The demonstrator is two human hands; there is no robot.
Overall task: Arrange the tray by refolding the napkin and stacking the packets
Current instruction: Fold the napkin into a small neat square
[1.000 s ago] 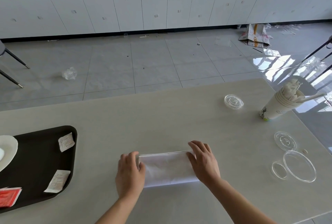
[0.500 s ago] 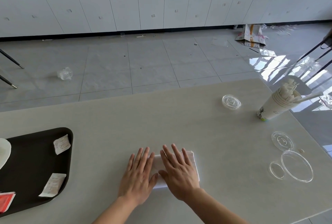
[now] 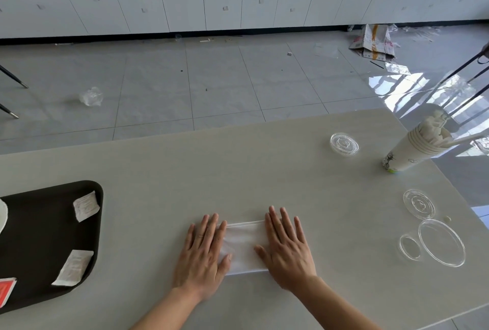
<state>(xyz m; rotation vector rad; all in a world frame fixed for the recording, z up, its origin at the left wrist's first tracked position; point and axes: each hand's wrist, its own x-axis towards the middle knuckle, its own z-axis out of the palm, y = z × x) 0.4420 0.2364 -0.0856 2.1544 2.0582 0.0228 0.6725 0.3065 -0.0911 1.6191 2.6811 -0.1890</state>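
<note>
A folded white napkin (image 3: pixel 244 246) lies flat on the table near its front edge. My left hand (image 3: pixel 203 255) presses palm-down on its left end, fingers spread. My right hand (image 3: pixel 287 246) lies flat on its right end the same way. Only the napkin's middle strip shows between them. At the far left sits the dark tray (image 3: pixel 39 245). On it are two white packets, one at the back right (image 3: pixel 86 205) and one at the front right (image 3: pixel 73 267), and a red packet (image 3: pixel 5 290) cut off by the frame's left edge.
A stack of paper cups (image 3: pixel 412 147) holding straws stands at the table's right rear. Clear plastic lids lie nearby (image 3: pixel 344 143), (image 3: pixel 419 204), (image 3: pixel 441 242), (image 3: pixel 409 247). A white plate edge (image 3: pixel 2 214) shows on the tray. The table's right edge runs close to the lids.
My hands were side by side over the middle of the napkin; they have slid apart to its two ends, flattening it. The view has tilted slightly downward.
</note>
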